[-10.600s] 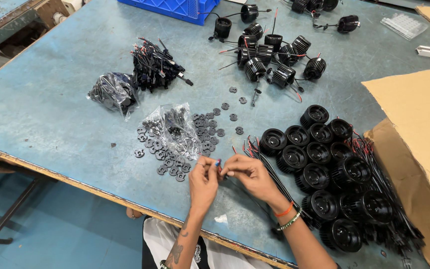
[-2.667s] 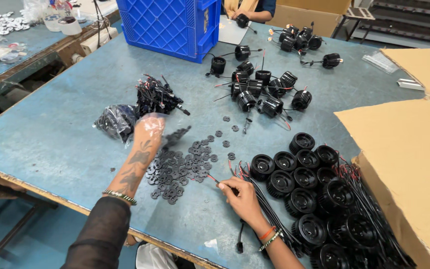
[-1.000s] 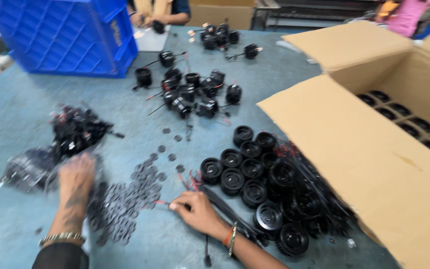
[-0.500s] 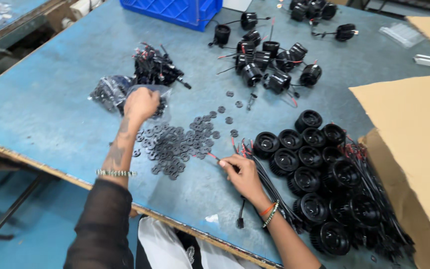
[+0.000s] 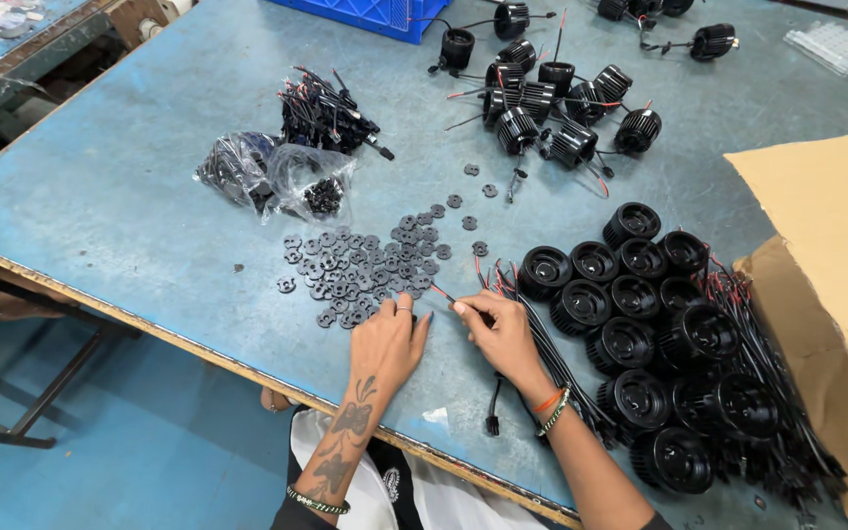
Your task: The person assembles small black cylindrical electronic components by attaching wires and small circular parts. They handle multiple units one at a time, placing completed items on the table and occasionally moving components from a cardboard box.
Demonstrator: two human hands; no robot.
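My left hand (image 5: 388, 344) rests at the near edge of a scatter of small grey disc parts (image 5: 365, 270) on the blue table (image 5: 130, 196), fingers curled; whether it pinches a disc I cannot tell. My right hand (image 5: 499, 332) is close beside it, pinching thin red and black wires (image 5: 455, 297) that trail back to a bundle (image 5: 552, 353) running under my wrist. Just right of that hand stands a block of round black finned housings (image 5: 655, 324) with wires.
A clear plastic bag with small black parts (image 5: 308, 185) and a pile of black connectors (image 5: 321, 113) lie at the back left. More loose housings (image 5: 556, 108) sit at the back. An open cardboard box (image 5: 826, 255) is on the right, a blue crate (image 5: 385, 12) at the far edge.
My left hand has drawn back from the plastic bag to the near edge of the discs, next to my right hand. The right hand stays on the wires.
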